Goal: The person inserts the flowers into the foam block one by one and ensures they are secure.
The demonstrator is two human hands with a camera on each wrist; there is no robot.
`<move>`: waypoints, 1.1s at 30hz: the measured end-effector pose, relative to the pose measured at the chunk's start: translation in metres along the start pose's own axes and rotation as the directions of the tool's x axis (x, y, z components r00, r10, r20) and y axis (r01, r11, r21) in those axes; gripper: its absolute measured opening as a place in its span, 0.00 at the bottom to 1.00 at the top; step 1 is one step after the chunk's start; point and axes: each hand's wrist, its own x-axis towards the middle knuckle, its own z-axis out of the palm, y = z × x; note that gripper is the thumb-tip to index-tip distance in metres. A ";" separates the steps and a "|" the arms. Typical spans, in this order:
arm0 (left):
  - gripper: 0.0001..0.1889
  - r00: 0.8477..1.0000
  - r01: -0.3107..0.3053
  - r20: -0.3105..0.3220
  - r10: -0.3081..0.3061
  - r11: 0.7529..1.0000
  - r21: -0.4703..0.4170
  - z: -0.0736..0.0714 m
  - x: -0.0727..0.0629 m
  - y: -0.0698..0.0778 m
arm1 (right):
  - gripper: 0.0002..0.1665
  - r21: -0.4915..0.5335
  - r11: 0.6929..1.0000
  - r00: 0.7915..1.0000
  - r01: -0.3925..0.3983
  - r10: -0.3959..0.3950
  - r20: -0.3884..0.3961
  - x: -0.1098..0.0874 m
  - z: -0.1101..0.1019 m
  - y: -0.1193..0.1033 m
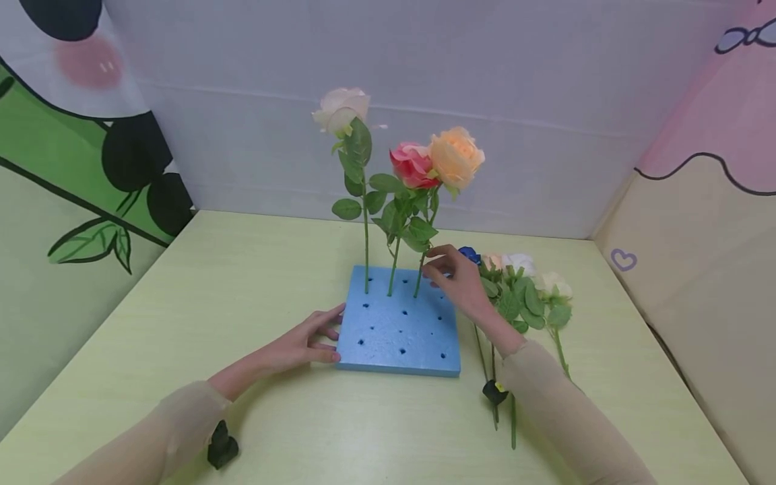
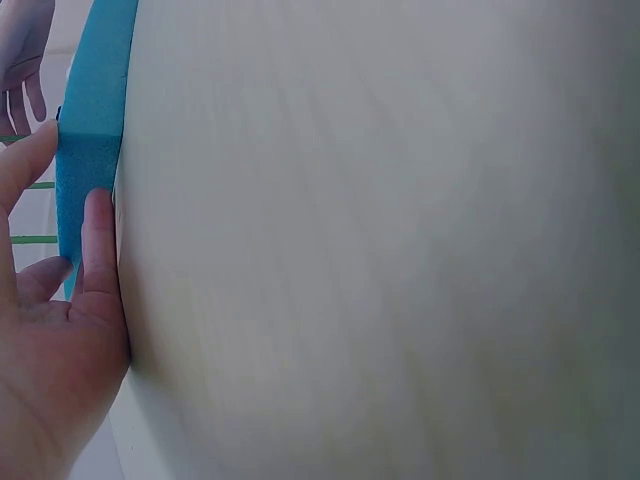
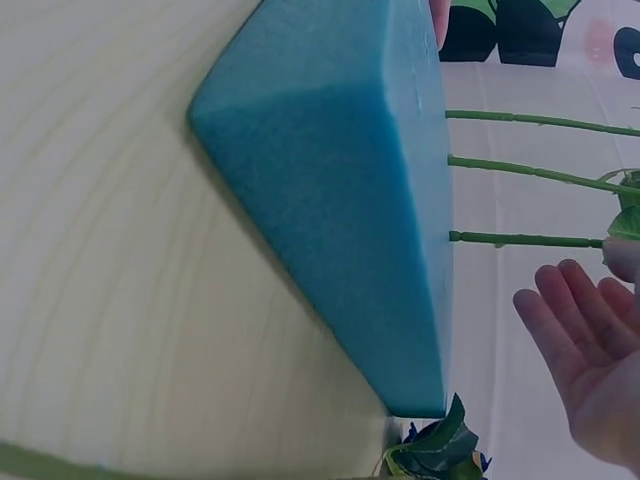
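Note:
A blue foam block [image 1: 388, 323] with rows of small holes lies on the table. Three artificial roses stand upright along its far side: a white rose [image 1: 344, 111], a pink rose [image 1: 413, 165] and a peach rose [image 1: 456, 158]. My right hand [image 1: 457, 279] pinches the peach rose's green stem [image 3: 530, 240] between thumb and forefinger, above the block, its other fingers spread apart from the stem. At the block's left side, my left hand [image 1: 306, 342] rests with fingers and thumb extended against the edge; the left wrist view shows its fingers [image 2: 98, 235] along the foam's side wall.
Right of the block lies a bunch of artificial roses [image 1: 515, 296], partly under my right forearm, with stems toward me. Dark wrist devices show by each forearm, the left device [image 1: 222, 446] near the front. Printed cloth [image 1: 424, 60] backs the table [image 1: 261, 269].

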 end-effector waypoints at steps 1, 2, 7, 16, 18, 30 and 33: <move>0.48 1.000 0.001 0.000 -0.001 1.000 0.000 0.000 0.000 0.000 | 0.18 0.002 1.000 1.000 -0.004 0.004 0.002 -0.001 -0.001 0.000; 0.47 1.000 0.003 0.000 -0.003 1.000 0.005 0.000 0.000 0.000 | 0.18 -0.001 1.000 1.000 0.000 0.000 0.004 -0.001 -0.002 0.001; 0.47 1.000 0.007 -0.001 -0.007 1.000 0.019 -0.001 -0.001 -0.001 | 0.17 -0.010 1.000 1.000 0.007 -0.007 0.011 -0.003 -0.009 0.005; 0.47 1.000 0.000 -0.003 0.000 1.000 0.023 0.000 0.000 -0.001 | 0.15 -0.054 0.998 1.000 0.015 -0.016 -0.016 -0.014 -0.026 0.008; 0.47 1.000 -0.001 -0.003 0.001 1.000 0.024 0.000 0.000 -0.001 | 0.15 -0.069 0.998 1.000 0.013 -0.015 -0.025 -0.017 -0.030 0.007; 0.47 1.000 0.004 0.001 -0.004 1.000 0.017 -0.001 0.000 -0.003 | 0.19 -0.078 0.996 0.999 -0.031 0.028 -0.047 -0.032 -0.057 0.008; 0.47 1.000 0.004 0.002 -0.004 1.000 0.019 -0.001 0.000 -0.003 | 0.18 -0.112 0.993 0.998 -0.021 0.014 -0.062 -0.036 -0.064 0.009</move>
